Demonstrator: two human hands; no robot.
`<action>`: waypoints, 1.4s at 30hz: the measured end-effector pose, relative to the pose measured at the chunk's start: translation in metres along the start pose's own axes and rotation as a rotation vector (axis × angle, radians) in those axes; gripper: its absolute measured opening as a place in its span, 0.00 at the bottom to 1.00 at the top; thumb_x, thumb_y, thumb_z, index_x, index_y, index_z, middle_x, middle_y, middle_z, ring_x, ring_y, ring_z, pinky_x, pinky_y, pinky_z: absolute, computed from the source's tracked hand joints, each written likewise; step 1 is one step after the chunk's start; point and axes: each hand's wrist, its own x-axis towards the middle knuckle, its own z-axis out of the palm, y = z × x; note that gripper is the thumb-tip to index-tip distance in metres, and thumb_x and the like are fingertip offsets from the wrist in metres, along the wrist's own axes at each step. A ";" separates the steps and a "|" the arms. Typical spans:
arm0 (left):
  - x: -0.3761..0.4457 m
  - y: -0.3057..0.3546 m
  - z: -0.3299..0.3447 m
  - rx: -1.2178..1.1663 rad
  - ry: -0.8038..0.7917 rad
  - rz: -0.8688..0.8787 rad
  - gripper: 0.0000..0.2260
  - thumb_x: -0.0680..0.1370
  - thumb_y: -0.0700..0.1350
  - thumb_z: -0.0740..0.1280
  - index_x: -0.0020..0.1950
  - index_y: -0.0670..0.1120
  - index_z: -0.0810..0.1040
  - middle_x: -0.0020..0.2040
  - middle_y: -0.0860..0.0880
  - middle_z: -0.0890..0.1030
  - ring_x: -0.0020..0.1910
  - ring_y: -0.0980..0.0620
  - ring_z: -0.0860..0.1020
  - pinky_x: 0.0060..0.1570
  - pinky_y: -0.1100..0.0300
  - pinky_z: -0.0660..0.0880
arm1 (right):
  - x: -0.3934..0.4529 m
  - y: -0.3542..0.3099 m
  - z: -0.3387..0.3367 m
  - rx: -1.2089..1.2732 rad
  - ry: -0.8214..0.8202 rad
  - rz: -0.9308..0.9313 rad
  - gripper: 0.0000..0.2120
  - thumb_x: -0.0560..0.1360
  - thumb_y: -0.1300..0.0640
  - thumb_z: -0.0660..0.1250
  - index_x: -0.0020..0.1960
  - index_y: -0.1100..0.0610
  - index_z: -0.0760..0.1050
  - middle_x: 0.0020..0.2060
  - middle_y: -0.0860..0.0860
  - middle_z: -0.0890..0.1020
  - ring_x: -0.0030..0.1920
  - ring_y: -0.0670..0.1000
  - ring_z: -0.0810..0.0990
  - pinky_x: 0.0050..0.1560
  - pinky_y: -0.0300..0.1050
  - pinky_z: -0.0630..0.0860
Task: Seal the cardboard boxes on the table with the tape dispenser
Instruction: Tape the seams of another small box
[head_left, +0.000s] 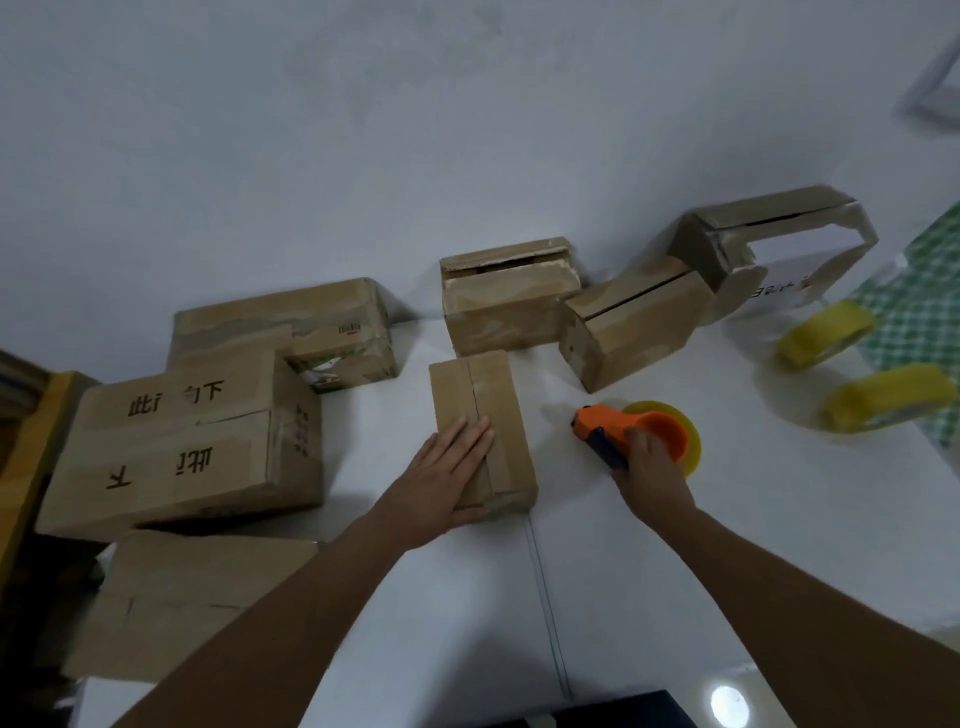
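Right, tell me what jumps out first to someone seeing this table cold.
The orange tape dispenser, gripped by the right hand right of centre. Beside it the left hand lies flat on a small cardboard box. Two yellow tape rolls sit at the far right, with more boxes along the wall.

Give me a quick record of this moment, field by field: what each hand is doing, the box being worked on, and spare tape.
left hand: flat on the small box, fingers straight
right hand: grips the tape dispenser, beside the box, apart from it
small box: flaps closed, centre seam visible
spare tape rolls: two yellow, far right
table: white
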 end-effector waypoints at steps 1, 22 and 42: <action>-0.002 0.002 0.001 -0.041 0.049 -0.018 0.41 0.78 0.60 0.64 0.81 0.50 0.43 0.82 0.49 0.44 0.80 0.46 0.45 0.77 0.49 0.49 | 0.001 0.002 0.002 -0.047 -0.024 -0.007 0.29 0.77 0.58 0.67 0.74 0.57 0.58 0.63 0.60 0.72 0.61 0.61 0.74 0.59 0.57 0.74; 0.021 0.017 -0.009 -0.255 0.253 -0.078 0.25 0.81 0.45 0.67 0.77 0.48 0.65 0.76 0.48 0.65 0.74 0.48 0.63 0.71 0.61 0.60 | -0.058 -0.023 -0.056 0.664 -0.070 0.029 0.14 0.83 0.55 0.56 0.67 0.53 0.72 0.56 0.51 0.81 0.53 0.50 0.79 0.55 0.49 0.77; 0.028 0.071 -0.078 -1.855 0.006 -0.747 0.18 0.78 0.50 0.69 0.64 0.41 0.77 0.57 0.41 0.83 0.58 0.47 0.81 0.54 0.57 0.79 | -0.080 -0.050 -0.079 0.482 0.069 -0.124 0.13 0.77 0.37 0.60 0.46 0.46 0.72 0.42 0.44 0.82 0.41 0.43 0.81 0.37 0.36 0.76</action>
